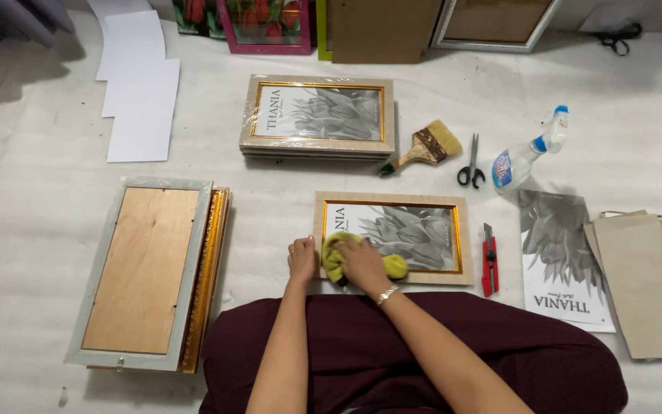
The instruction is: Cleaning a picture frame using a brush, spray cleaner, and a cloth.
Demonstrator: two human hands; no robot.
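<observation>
- While you look down from the head view, your right hand [362,264] presses flat on a yellow cloth [346,257] over the glass of the light wooden picture frame [392,236] lying just in front of your lap.
- Your left hand [301,259] rests half-curled on that frame's left edge, gripping nothing else.
- Beside the frame lie a red cutter [489,259], scissors [470,165], a brush [427,147] and a spray bottle [526,153].
- Farther off sits a wrapped stack of frames [317,115].
</observation>
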